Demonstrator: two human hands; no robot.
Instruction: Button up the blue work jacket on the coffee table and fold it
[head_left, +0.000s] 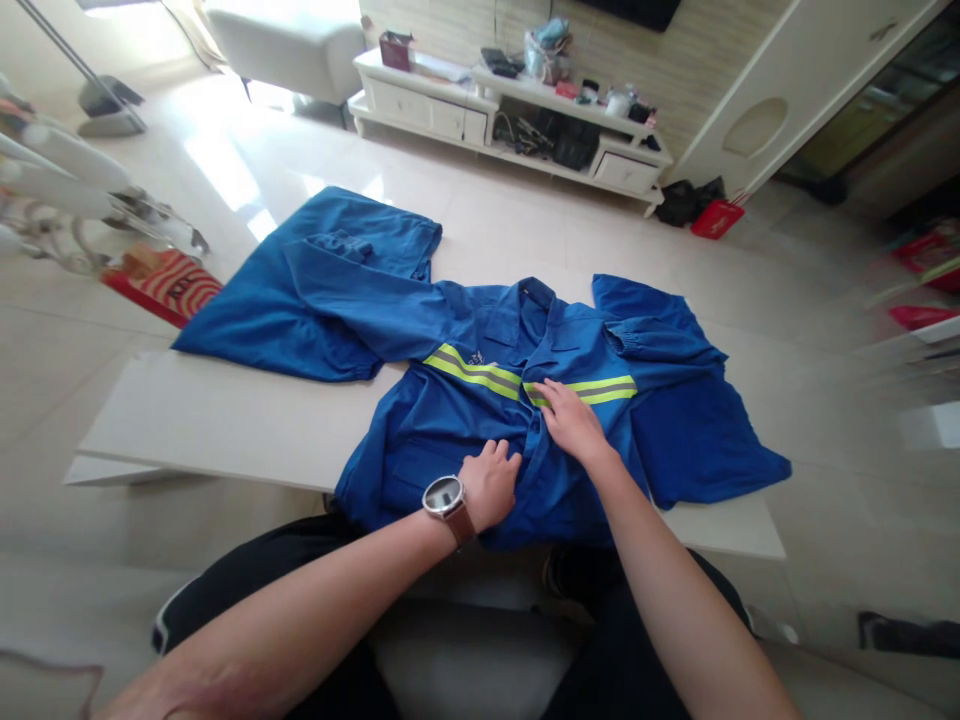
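A blue work jacket lies front up on a low white table, its lower edge hanging toward my lap. A yellow-green band with a grey stripe crosses its chest. My left hand, with a watch on the wrist, rests on the lower front beside the opening, fingers apart and slightly bent. Higher up, my right hand lies with its fingers stretched over the band at the front edge. More blue cloth spreads under the left-side sleeve, and another blue piece under the right-side one.
A red paper bag stands beside the table's left end, near a white-tubed rack. Across the tiled floor are a white TV cabinet bearing small items, a pale seat and a red bag.
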